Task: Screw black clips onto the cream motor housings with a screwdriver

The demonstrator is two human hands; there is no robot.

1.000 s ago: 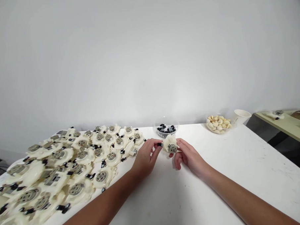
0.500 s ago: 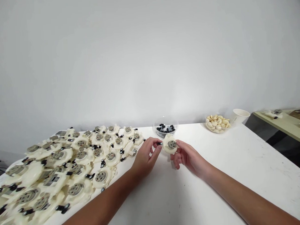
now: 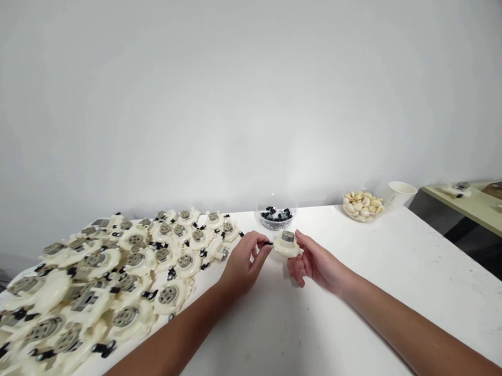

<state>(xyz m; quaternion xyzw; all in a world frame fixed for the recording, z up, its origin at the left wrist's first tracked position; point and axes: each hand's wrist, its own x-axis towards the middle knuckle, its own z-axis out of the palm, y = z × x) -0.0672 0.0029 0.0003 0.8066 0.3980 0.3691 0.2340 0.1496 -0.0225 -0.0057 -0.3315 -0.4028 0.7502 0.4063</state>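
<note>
Plain grey wall (image 3: 247,99), soft even light; white speckled tabletop (image 3: 356,316); olive side table (image 3: 476,211) right, dark floor (image 3: 474,261) beneath

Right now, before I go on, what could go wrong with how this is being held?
The small black clip pinched by the left hand could slip away from the cream plastic part cradled in the right hand. The left forearm also lies close to the spread cream parts and might nudge them.
</note>
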